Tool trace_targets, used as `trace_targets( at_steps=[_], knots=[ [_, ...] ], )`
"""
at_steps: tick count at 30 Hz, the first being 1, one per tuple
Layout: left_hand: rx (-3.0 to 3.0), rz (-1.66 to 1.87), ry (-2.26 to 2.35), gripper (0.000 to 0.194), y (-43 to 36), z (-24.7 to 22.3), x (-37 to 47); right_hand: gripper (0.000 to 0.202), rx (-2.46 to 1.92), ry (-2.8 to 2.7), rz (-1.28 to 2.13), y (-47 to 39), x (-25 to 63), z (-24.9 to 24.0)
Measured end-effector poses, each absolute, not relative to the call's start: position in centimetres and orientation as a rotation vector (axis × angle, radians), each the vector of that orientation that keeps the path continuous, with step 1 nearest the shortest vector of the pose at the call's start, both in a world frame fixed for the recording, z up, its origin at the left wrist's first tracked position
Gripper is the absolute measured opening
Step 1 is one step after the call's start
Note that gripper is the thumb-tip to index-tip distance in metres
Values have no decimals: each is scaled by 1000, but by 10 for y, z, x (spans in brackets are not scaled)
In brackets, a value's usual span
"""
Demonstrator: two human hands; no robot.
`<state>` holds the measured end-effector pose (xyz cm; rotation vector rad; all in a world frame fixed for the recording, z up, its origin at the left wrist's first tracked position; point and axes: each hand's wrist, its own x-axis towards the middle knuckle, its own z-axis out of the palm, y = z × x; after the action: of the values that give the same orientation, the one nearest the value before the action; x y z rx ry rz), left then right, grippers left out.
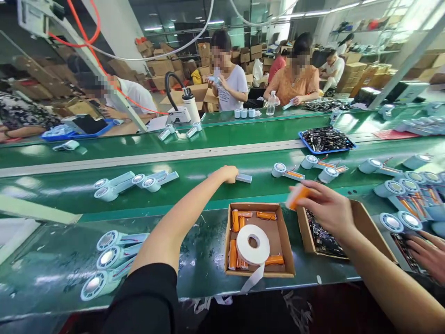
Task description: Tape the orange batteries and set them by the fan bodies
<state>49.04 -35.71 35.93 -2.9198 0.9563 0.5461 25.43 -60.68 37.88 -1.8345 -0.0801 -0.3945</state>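
My left hand [229, 174] is stretched out over the green belt, its fingers closed around a light-blue handheld fan [244, 178]. The fan's handle sticks out to the right, and its round head is hidden behind the hand. My right hand [323, 204] pinches an orange battery [298, 196] with a white face, slightly blurred, above the belt's near edge. Below and between the hands stands a cardboard box [290, 266] with several orange batteries [267, 215]. A white tape roll [243, 246] lies on top, its loose end hanging over the box's front.
A second cardboard box [373, 232] holds dark circuit boards [323, 236]. Fan bodies stand on the belt [201, 192] and at the lower left [109, 257]. Another person's hand [429, 253] is at the right edge. A blue tray [314, 150] of dark parts sits farther back.
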Motion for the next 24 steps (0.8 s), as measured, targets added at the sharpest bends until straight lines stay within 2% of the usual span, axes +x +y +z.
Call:
trace_targets(
  at_steps=[5,9,17,24],
  knots=[
    [-3004,513,962,35,-350,357,491,46,-2248,-300,-135,-574,367,369],
    [-3127,462,899,33,-348,350,491,41,-2550,-383,-86,-549,424,346],
    [-3305,378,808,37,-365,332,492,43,-2842,-518,69,-552,428,326],
    [-3385,382,734,31,-372,325,494,50,-3022,-669,230,-537,442,312]
  ],
)
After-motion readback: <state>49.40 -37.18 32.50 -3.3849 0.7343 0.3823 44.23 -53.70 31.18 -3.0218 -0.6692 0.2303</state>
